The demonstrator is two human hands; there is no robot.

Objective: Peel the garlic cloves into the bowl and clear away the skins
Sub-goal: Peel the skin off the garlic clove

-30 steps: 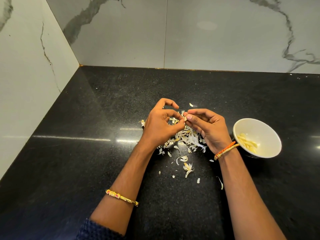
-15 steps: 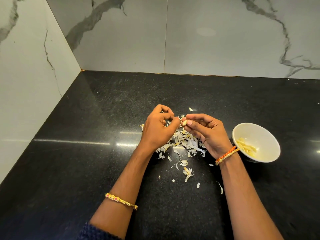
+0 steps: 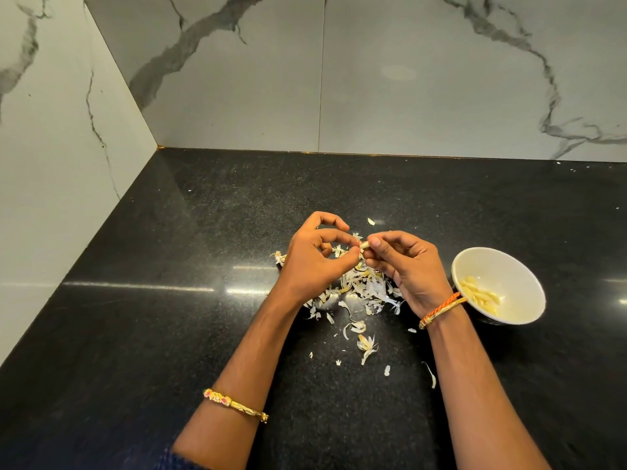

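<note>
A small pale garlic clove [image 3: 364, 245] is pinched between my two hands above the black counter. My right hand [image 3: 405, 266] holds it with thumb and fingers curled round it. My left hand [image 3: 315, 259] meets it from the left, its thumb and fingertips pinching at the clove's end. Under and just behind the hands lies a heap of papery garlic skins [image 3: 359, 290], with loose flakes [image 3: 366, 344] scattered toward me. A white bowl [image 3: 509, 266] with several peeled cloves [image 3: 480, 295] stands right of my right wrist.
The black speckled counter [image 3: 169, 334] meets marble walls at the back [image 3: 373, 79] and on the left [image 3: 51, 164], forming a corner. One stray skin [image 3: 371, 221] lies beyond the hands. A few white crumbs [image 3: 573, 169] sit by the back wall at the right.
The camera tilted up a little, so hands and bowl sit lower in view. My left fingers curled in, then opened out again while both hands kept working the clove.
</note>
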